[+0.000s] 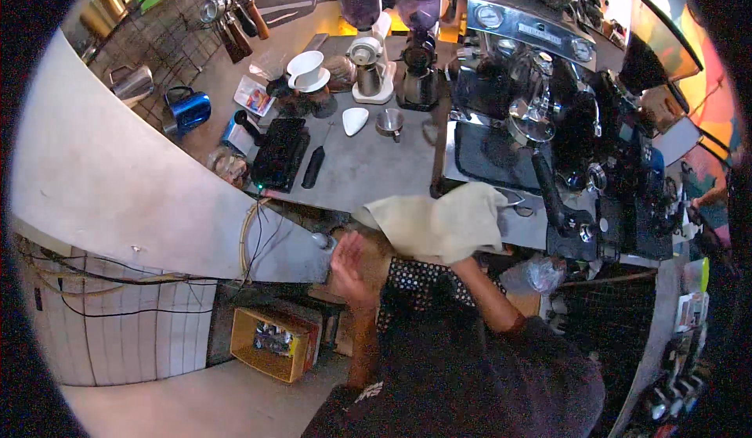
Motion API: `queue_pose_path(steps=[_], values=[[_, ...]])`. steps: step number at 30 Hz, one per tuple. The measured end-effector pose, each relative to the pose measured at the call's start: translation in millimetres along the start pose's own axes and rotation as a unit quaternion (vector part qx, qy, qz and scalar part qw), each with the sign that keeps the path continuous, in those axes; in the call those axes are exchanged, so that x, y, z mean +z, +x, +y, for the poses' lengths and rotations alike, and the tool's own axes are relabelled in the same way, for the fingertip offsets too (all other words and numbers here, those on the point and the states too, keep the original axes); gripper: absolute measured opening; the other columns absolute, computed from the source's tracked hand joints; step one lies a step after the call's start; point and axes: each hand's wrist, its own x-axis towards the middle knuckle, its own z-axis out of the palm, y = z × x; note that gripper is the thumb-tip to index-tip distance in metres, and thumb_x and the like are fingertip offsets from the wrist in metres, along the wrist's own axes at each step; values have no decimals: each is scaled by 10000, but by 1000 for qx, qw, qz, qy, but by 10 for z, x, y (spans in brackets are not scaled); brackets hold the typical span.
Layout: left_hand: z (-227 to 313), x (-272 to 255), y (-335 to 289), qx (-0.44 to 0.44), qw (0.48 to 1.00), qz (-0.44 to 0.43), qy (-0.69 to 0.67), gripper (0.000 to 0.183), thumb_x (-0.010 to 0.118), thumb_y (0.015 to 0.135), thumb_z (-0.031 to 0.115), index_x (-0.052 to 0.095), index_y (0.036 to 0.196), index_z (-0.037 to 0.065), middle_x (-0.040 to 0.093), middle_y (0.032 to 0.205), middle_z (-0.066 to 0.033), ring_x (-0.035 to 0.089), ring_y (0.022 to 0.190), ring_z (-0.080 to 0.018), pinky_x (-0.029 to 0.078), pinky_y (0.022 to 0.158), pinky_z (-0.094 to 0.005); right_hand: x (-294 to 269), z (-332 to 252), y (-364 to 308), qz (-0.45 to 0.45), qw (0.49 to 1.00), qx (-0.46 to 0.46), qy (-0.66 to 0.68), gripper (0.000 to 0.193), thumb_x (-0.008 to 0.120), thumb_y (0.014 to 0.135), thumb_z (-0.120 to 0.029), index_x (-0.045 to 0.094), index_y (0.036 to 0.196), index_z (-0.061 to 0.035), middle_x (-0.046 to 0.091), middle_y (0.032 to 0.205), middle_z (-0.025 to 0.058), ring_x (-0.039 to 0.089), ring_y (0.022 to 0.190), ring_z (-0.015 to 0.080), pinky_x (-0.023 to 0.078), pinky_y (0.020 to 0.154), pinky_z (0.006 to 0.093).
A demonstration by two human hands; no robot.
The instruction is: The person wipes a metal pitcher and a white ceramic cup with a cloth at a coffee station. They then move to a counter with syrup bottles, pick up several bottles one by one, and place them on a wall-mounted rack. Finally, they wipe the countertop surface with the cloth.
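A pale cream cloth (442,223) hangs at the front edge of the counter, slightly smeared by motion. My right hand (467,269) reaches up into it and grips it; the cloth hides the fingers. To the left, my left hand (352,270) is raised with its fingers stretched out, holding nothing and apart from the cloth. Just beyond the cloth to the right is the espresso machine's drip tray (497,156). A portafilter with a black handle (548,183) slants out from the machine toward me.
On the counter (345,176) stand a white coffee grinder (374,66), a black grinder (419,62), a white dripper (308,70), a metal cup (389,122) and a black scale (280,155). A blue pitcher (188,109) hangs at the left. Below sits a yellow bin (258,360).
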Motion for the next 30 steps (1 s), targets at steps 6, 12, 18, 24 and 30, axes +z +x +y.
queue_pose_path(steps=[6,12,18,24,30], values=[[-102,461,135,-8,993,-102,58,796,322,948,639,381,1346,-49,501,1334,-211,522,1212,-291,401,1022,-404,39,157,-253,24,980,13,196,244,443,979,-244,549,1101,-61,569,1011,91,541,934,223,453,818,337],[-374,730,95,-54,984,-162,57,769,281,965,622,390,1352,-34,507,1326,-205,524,1210,-286,399,1021,-397,-673,802,-809,88,864,149,473,275,433,996,-255,517,1161,-52,562,1057,90,535,971,210,450,857,312],[-752,929,-146,-116,969,-216,14,788,398,931,617,389,1353,-48,512,1333,-190,526,1215,-289,409,1019,-399,-668,727,-406,185,816,275,474,311,423,1012,-266,484,1220,-43,554,1102,89,529,1008,197,447,897,286],[-609,1169,-142,-133,962,-238,29,822,394,917,655,393,1350,-44,506,1339,-192,526,1202,-293,381,1029,-405,55,829,-723,101,903,131,395,231,427,1011,-232,509,1133,-54,603,1019,82,602,945,172,508,834,276],[-549,915,79,-95,974,-205,15,752,320,968,598,402,1360,-39,528,1315,-200,547,1183,-315,399,1031,-427,-796,1144,-576,57,946,174,268,332,428,979,-295,527,1213,-81,600,1156,97,582,1038,229,475,938,370]])
